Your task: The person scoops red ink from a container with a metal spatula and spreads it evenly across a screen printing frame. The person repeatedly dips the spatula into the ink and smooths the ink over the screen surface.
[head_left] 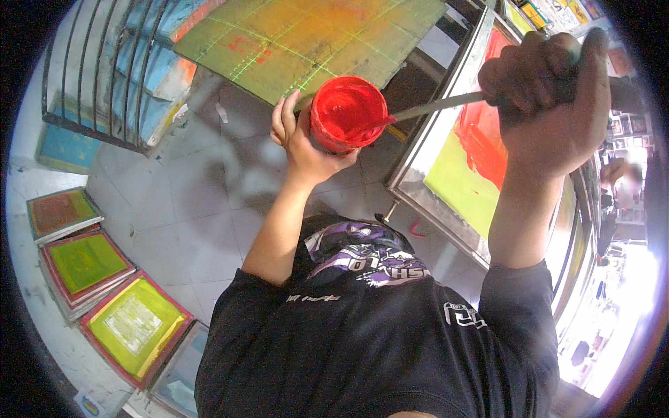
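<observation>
My left hand (310, 155) is wrapped round a tub (339, 145) of thick red ink (341, 104), its mouth facing up. In my right hand (543, 104), raised at the upper right, is a spatula (439, 106) with a long, thin metal blade. Red ink coats the blade's tip, which lies at the tub's right rim. The fingers hide most of the spatula's dark handle. Below my right hand stands a printing screen (463, 188) in a metal frame, with a broad smear of red ink (484, 139) on its yellow-green mesh.
Beyond the tub is a stained green board (293, 42) with bright grid lines. A black metal rack (97, 129) stands at the far left. Several framed screens (136, 327) lie on the tiled floor (188, 230) at the left. Another person (620, 177) is blurred at the far right.
</observation>
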Demonstrator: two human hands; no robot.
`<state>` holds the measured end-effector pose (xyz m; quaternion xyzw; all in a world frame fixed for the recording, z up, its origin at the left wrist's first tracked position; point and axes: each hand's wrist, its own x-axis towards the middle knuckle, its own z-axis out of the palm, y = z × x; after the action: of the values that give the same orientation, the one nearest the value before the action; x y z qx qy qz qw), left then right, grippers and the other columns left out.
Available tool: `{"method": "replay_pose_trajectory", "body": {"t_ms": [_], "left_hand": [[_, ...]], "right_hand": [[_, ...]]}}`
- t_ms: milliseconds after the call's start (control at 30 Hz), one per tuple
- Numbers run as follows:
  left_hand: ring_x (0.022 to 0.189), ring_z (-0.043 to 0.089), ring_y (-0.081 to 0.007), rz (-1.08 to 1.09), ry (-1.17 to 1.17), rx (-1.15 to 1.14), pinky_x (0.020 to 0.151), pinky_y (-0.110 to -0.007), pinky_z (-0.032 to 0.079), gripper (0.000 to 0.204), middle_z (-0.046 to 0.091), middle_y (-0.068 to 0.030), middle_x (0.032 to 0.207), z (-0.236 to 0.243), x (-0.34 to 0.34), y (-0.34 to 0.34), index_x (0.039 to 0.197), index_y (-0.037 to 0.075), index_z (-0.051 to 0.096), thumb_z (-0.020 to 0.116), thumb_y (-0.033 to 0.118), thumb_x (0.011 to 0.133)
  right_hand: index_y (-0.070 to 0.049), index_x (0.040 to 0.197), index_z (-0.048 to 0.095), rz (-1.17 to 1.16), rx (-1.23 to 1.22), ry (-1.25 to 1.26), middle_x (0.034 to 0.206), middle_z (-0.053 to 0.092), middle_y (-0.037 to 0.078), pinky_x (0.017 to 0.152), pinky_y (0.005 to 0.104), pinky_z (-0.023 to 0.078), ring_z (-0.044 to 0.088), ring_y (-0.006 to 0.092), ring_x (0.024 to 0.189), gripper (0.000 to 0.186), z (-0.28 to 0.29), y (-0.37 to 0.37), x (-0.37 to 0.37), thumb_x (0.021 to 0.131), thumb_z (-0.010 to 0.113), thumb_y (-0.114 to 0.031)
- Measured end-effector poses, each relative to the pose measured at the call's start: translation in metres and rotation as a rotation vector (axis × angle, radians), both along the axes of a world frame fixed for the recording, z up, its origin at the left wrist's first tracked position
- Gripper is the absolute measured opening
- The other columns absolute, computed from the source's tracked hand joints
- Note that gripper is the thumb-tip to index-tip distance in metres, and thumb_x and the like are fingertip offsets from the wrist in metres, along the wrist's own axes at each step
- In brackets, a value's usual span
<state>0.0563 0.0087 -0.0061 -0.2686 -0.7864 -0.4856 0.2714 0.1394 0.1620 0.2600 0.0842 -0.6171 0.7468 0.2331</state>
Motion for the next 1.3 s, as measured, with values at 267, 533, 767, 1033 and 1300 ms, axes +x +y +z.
{"method": "replay_pose_trajectory", "body": {"t_ms": [267,533,767,1033,1300], "left_hand": [[0.131,0.022,-0.0409,-0.033,0.011,0.038,0.104,-0.058,0.018,0.093,0.034,-0.0177,0.141,-0.004,-0.002,0.002,0.125,0.01,0.051,0.084,0.048,0.047],[0.133,0.019,-0.0416,-0.049,-0.04,0.083,0.103,-0.059,0.019,0.092,0.033,-0.0178,0.141,-0.002,-0.001,0.002,0.125,0.011,0.051,0.084,0.047,0.046],[0.134,0.02,-0.0402,0.063,-0.161,0.046,0.102,-0.061,0.02,0.096,0.033,-0.018,0.142,0.017,0.011,0.007,0.119,0.009,0.055,0.085,0.057,0.042],[0.133,0.023,-0.0398,0.11,-0.127,0.038,0.1,-0.061,0.021,0.089,0.035,-0.0158,0.14,0.014,0.007,0.018,0.117,0.013,0.057,0.085,0.053,0.042],[0.131,0.023,-0.042,0.12,-0.062,0.063,0.099,-0.061,0.021,0.09,0.035,-0.0161,0.139,0.004,0.004,0.016,0.117,0.013,0.056,0.084,0.054,0.042]], "right_hand": [[-0.013,0.067,0.038,-0.036,0.038,0.002,0.052,0.028,-0.001,0.048,0.0321,0.029,0.028,0.0137,0.044,0.049,-0.005,-0.002,-0.003,0.098,0.036,-0.05],[-0.006,0.09,0.047,0.032,0.62,-0.053,0.075,0.043,0.005,0.067,0.0338,0.038,0.044,0.0172,0.069,0.041,-0.01,0.003,-0.023,0.092,0.051,-0.046],[0.002,0.099,0.059,0.286,0.569,0.15,0.098,0.063,0.018,0.085,0.0381,0.048,0.061,0.0267,0.095,0.025,0.001,0.014,-0.024,0.075,0.055,-0.005],[-0.011,0.075,0.044,0.012,-0.106,0.009,0.059,0.03,-0.002,0.059,0.0321,0.03,0.029,0.0136,0.054,0.053,-0.013,-0.004,-0.059,0.093,0.039,-0.061],[-0.011,0.074,0.04,0.021,0.279,0.069,0.058,0.029,-0.001,0.053,0.0352,0.031,0.029,0.0145,0.05,0.052,-0.009,-0.009,-0.049,0.095,0.039,-0.059]]}}
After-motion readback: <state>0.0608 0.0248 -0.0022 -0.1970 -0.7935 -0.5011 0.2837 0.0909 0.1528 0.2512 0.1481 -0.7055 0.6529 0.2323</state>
